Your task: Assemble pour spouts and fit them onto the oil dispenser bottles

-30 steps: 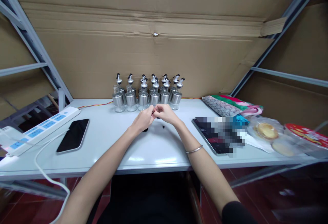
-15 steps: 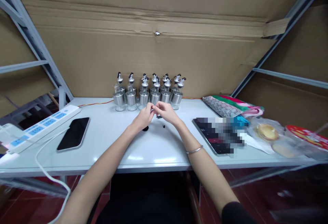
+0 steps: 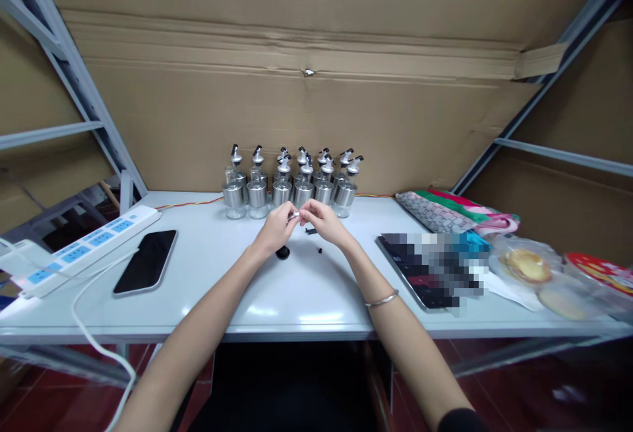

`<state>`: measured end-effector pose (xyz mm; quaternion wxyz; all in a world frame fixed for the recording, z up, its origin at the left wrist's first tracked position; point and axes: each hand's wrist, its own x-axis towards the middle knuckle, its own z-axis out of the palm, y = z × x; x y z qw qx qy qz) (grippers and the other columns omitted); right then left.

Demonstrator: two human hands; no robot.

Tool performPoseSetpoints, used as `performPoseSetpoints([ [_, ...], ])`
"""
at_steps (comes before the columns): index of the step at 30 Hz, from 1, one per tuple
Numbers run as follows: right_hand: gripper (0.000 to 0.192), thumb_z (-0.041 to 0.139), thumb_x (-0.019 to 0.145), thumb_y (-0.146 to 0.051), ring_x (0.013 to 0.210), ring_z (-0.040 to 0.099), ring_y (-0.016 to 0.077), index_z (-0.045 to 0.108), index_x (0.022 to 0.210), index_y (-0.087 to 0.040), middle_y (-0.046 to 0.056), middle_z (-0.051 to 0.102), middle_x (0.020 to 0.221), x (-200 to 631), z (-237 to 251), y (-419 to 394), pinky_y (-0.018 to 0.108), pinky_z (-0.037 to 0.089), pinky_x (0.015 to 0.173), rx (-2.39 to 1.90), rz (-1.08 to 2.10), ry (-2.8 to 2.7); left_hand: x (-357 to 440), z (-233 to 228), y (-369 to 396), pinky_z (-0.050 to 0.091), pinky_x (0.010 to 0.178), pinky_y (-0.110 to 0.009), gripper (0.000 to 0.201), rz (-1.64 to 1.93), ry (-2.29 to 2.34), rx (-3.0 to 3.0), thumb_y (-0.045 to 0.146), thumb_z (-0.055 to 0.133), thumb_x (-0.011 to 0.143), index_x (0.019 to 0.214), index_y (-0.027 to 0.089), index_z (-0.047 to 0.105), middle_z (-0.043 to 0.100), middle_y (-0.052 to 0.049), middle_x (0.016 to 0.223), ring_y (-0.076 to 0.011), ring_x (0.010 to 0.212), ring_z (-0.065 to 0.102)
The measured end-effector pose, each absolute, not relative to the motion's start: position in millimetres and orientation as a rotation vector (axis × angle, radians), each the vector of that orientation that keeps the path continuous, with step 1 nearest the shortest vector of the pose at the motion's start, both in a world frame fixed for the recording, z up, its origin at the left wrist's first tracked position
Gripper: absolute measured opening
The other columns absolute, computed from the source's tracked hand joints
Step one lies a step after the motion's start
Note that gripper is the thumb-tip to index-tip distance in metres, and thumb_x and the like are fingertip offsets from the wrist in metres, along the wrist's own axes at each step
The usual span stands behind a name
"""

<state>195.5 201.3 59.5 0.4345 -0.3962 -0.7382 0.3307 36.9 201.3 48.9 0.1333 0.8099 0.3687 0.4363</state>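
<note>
- A power strip (image 3: 82,249) lay far out to the left of the hands, at the table's (image 3: 306,300) left edge, its white cable (image 3: 86,307) curling off the front.
- A phone (image 3: 146,271) lay face up, screen dark, between the strip and the left hand, well apart from both.
- The left hand (image 3: 273,231) was raised just over the table, its fingertips pinching one end of a small silvery part (image 3: 295,216).
- A black cap (image 3: 282,252) lay on the table just under the left hand; whether the hand touched it could not be told.
- The small part sat between the two hands, held off the table by both; it was too small to make out further.
- Bottles (image 3: 291,185) with metal collars and pour spouts stood in two rows just beyond both hands, against the cardboard wall (image 3: 316,109).
- The right hand (image 3: 321,219) met the left, thumb and forefinger closed on the part's other end; a bangle (image 3: 382,300) ringed its wrist.
- Two tiny black bits (image 3: 314,239) lay on the table just beneath the right hand.
- A blurred dark device (image 3: 430,270) lay to the right of the right hand.
- A patterned pouch (image 3: 445,211) lay beyond that device.
- Bagged pastries (image 3: 529,267) sat farthest right.
</note>
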Motion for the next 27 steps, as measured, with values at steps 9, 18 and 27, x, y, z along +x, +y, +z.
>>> performPoseSetpoints([
  [9, 0.037, 0.039, 0.086, -0.05, 0.056, 0.048, 0.0099, 0.044, 0.066, -0.019, -0.004, 0.05, 0.057, 193.7, 58.9, 200.5, 0.024, 0.039, 0.059, -1.041, 0.836, -1.841, 35.2, 50.0, 198.4, 0.045, 0.075, -0.025, 0.003, 1.254, 0.975, 2.534, 0.018, 0.05, 0.088, 0.085, 0.017, 0.051, 0.05, -0.002, 0.088, -0.0132, 0.081, 0.054],
  [18, 0.049, 0.041, 0.08, -0.063, 0.046, 0.033, 0.0068, 0.036, 0.057, -0.02, -0.006, 0.035, 0.049, 193.2, 59.5, 199.6, 0.023, 0.028, 0.047, -1.028, 1.044, -1.755, 34.1, 45.6, 200.7, 0.048, 0.079, -0.027, 0.012, 1.454, 0.874, 2.707, 0.024, 0.044, 0.092, 0.091, 0.016, 0.054, 0.054, -0.006, 0.096, -0.0148, 0.088, 0.057],
  [27, 0.047, 0.051, 0.07, -0.062, 0.043, 0.021, 0.0049, 0.032, 0.054, -0.021, -0.008, 0.024, 0.048, 192.8, 63.4, 201.3, 0.023, 0.016, 0.042, -1.066, 1.108, -1.605, 34.0, 47.2, 202.1, 0.045, 0.08, -0.03, 0.018, 1.539, 0.889, 2.872, 0.028, 0.047, 0.091, 0.094, 0.016, 0.06, 0.063, -0.007, 0.094, -0.0164, 0.089, 0.058],
])
